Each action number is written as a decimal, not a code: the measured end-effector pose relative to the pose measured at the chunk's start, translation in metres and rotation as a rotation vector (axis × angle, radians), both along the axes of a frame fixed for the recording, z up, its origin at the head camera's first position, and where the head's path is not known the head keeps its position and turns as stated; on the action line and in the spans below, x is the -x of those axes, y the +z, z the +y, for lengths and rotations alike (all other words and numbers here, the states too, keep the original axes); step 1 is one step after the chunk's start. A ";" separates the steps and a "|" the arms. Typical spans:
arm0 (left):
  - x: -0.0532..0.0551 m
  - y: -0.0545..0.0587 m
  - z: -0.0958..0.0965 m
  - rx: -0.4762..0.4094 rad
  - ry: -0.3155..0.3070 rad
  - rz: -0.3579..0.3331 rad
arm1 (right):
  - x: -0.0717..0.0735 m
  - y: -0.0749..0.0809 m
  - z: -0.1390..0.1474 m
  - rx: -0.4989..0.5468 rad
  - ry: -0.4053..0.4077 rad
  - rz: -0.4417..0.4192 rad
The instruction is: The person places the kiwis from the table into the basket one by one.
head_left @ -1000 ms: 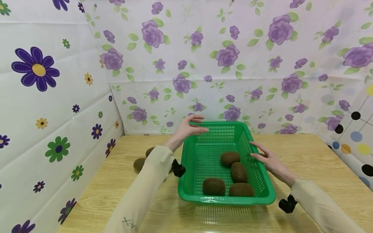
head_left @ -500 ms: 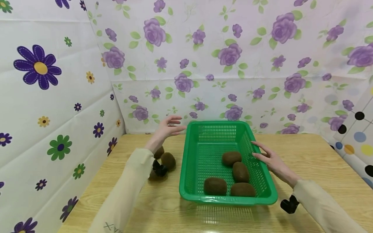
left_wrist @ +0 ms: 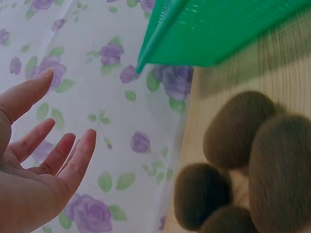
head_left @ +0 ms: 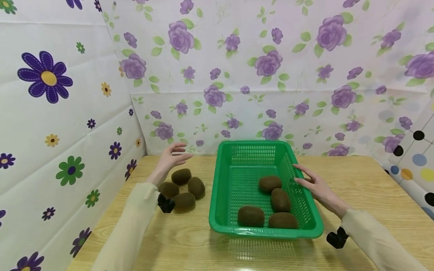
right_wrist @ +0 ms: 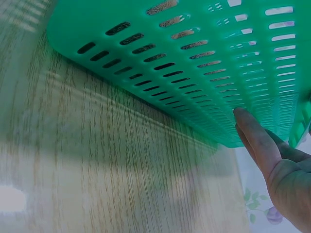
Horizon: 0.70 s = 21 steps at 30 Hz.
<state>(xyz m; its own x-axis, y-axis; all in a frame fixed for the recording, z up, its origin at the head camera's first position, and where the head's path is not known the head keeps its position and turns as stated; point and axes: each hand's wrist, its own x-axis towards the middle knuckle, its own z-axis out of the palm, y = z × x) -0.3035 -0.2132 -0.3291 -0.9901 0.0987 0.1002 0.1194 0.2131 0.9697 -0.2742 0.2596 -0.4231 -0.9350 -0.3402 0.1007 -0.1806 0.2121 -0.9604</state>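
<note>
My left hand (head_left: 169, 160) is raised over the table just behind a cluster of several brown kiwis (head_left: 184, 201). Its fingers are spread and relaxed, with nothing between them, as the left wrist view also shows. A green plastic basket (head_left: 213, 188) with slotted walls stands to the right of that cluster. Inside it lie several more kiwis (head_left: 251, 216), toward its front and right side. My right hand (head_left: 315, 186) is at the basket's right side, its extended fingers touching the rim and outer wall. In the right wrist view a straight finger (right_wrist: 260, 143) lies against the slotted wall.
The wooden table (head_left: 352, 188) runs back to a wall hung with purple-flowered cloth (head_left: 237, 75). Another flowered cloth (head_left: 68, 124) closes off the left side. Black wrist cameras (head_left: 166, 203) sit on both wrists.
My left hand has moved left from above the basket to near the loose kiwis, which now show more fully. The right hand keeps its place at the basket.
</note>
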 end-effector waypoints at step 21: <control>-0.022 -0.069 -0.053 0.387 0.269 0.016 | 0.000 0.001 0.001 -0.038 0.000 0.011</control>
<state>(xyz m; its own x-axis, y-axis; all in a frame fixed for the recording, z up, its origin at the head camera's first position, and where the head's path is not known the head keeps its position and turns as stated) -0.2811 -0.2666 -0.3984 -0.9842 -0.1285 0.1220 0.0243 0.5844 0.8111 -0.2739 0.2604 -0.4225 -0.9339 -0.3437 0.0982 -0.1912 0.2482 -0.9497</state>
